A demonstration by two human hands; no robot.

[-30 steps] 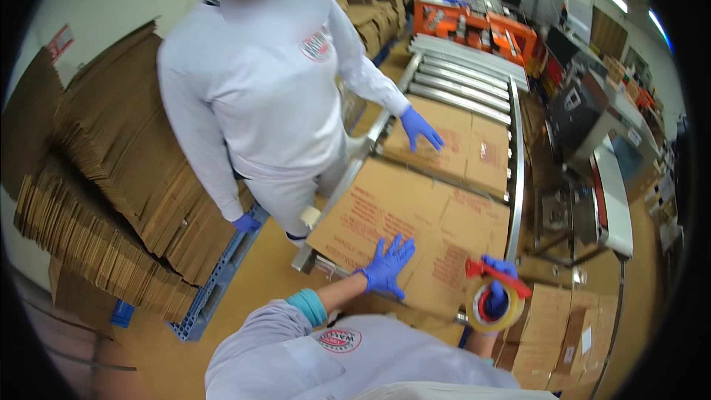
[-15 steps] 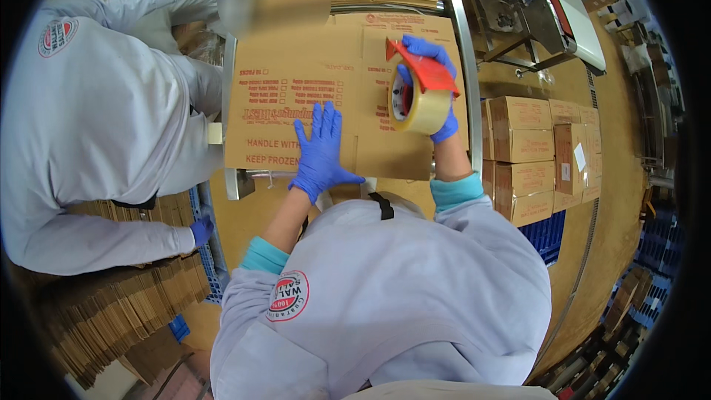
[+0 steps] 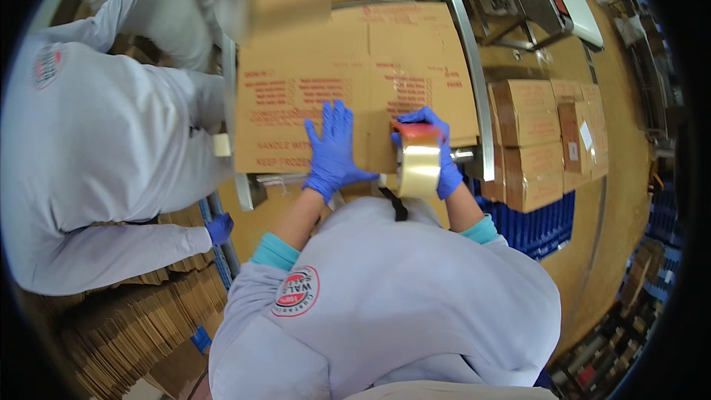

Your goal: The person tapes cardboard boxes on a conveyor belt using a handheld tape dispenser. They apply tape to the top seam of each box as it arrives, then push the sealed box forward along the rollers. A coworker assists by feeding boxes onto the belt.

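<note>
Carton (image 3: 355, 89), flat brown cardboard; left hand (image 3: 332, 154), splayed on its near edge, holding nothing; right hand (image 3: 447, 167), curled round glossy tape dispenser (image 3: 419, 169), at that edge

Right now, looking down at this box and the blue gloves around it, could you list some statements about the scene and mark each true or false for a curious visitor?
1. The blue-gloved left grip lies spread on the large brown cardboard box. True.
2. The blue-gloved right grip is empty. False: it holds a red tape dispenser with a yellowish tape roll.
3. The co-worker in white clothing is on the right. False: on the left.
4. A stack of flat brown cardboard shows at the lower left. True.
5. The stacked cardboard cartons on the right are green. False: they are brown.
</note>
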